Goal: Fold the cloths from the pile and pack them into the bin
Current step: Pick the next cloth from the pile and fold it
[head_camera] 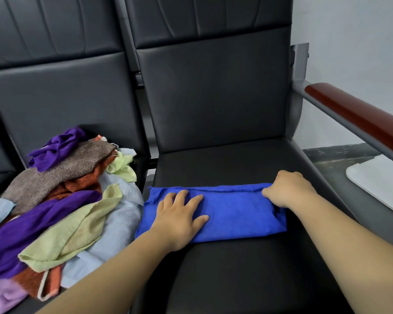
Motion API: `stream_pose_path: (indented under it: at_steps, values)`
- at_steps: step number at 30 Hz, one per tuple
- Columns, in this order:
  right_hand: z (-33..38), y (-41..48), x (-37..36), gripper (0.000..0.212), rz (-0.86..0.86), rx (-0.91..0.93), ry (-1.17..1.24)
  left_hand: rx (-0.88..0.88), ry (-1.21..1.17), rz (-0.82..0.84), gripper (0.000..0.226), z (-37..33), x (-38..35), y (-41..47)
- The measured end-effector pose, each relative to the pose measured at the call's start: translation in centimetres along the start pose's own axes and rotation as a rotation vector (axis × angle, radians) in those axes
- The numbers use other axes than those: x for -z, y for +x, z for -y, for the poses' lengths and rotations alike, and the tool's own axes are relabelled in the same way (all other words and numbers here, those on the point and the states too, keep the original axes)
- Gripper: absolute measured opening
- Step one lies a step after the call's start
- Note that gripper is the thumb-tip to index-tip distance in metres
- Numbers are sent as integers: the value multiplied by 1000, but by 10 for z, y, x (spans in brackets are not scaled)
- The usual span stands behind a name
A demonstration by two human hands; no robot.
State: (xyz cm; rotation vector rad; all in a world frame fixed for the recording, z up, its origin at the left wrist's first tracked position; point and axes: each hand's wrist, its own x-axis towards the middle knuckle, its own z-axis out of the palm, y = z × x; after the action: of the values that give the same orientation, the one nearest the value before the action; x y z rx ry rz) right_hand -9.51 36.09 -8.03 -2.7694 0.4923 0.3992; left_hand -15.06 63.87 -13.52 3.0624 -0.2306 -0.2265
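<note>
- Hands both down on the blue cloth, which lies folded into a long band on the black seat at about 6 o'clock in the view, its long side running from 9 to 3 o'clock
- At the band's 9 o'clock half the left hand lies palm down, fingers straight and spread, pressing the fabric flat onto the seat
- At the 3 o'clock end the right hand has its fingers curled under, gripping the cloth at its far edge; the fingertips are hidden in the fabric
- On the neighbouring seat at 8 o'clock sits the pile of cloths, loose and crumpled: purple, brown, orange, pale green, light blue and lilac pieces overlapping, its nearest edge just beside the blue cloth's 9 o'clock end
- A reddish-brown armrest on a grey bar slants across at 3 o'clock, well apart from the right hand
- Below it, near 4 o'clock, a white object with a rounded corner is cut off by the frame edge; I cannot tell what it is
</note>
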Motion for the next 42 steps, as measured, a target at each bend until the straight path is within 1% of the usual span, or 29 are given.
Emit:
stream_pose_path:
  at_steps: [1, 3, 5, 6, 8, 11, 12, 14, 15, 17, 18, 19, 22, 24, 27, 30, 31, 33, 36, 39, 42]
  values:
    - [-1, 1, 0, 24, 15, -9, 23, 2, -6, 48, 76, 0, 0, 0]
    - [-2, 5, 1, 11, 77, -7, 90, -2, -5, 118, 80, 1, 2, -1]
    - [-3, 6, 2, 13, 113, -4, 161, -12, 18, 162, 86, 2, 5, 0]
    - [-4, 6, 2, 12, 99, -2, 208, -17, 22, 181, 90, 4, 7, 0]
    - [-5, 9, 1, 9, 81, -30, 409, -21, 17, 209, 95, 6, 10, 1]
    - [-3, 8, -3, 6, 211, -132, 829, -13, 27, 246, 99, 8, 14, 1]
    - [-3, 8, -4, 6, 244, -148, 909, -10, 30, 259, 101, 9, 15, 2]
    - [-2, 10, -4, 12, 262, -143, 994, -6, 30, 279, 106, 9, 17, 2]
    - [-3, 13, -5, 19, 247, -134, 1040, -4, 29, 285, 108, 9, 18, 1]
    - [-6, 18, -6, 43, 194, -122, 1119, 8, 27, 300, 110, 9, 18, 1]
    - [-8, 19, -8, 50, 147, -114, 1112, 14, 28, 305, 111, 10, 19, 1]
    - [-11, 20, -9, 52, 78, -94, 1060, 18, 29, 309, 112, 10, 18, 2]
    - [-19, 15, -10, 45, -119, -5, 807, 23, 29, 311, 114, 11, 18, 2]
    - [-22, 15, -11, 38, -152, 42, 675, 24, 30, 308, 116, 11, 18, 2]
    - [-20, 10, -8, 26, -67, 62, 446, 24, 25, 302, 119, 10, 20, 3]
    - [-17, 5, -6, 14, -25, 41, 365, 15, 11, 274, 120, 7, 22, 0]
    - [-17, 4, -5, 19, -32, 25, 364, 5, 1, 241, 115, 4, 23, -2]
    - [-17, 3, -1, 28, -48, 14, 364, -28, -15, 142, 98, -4, 22, -4]
    - [-19, 0, 7, 20, -37, 45, 312, -76, -34, 18, 83, -17, 19, -6]
    - [-22, -7, 10, 15, 105, 140, 171, -112, -63, 6, 78, -25, 14, -7]
    - [-27, -17, 11, 15, 211, 222, 39, -136, -6, 46, 81, -28, 9, -10]
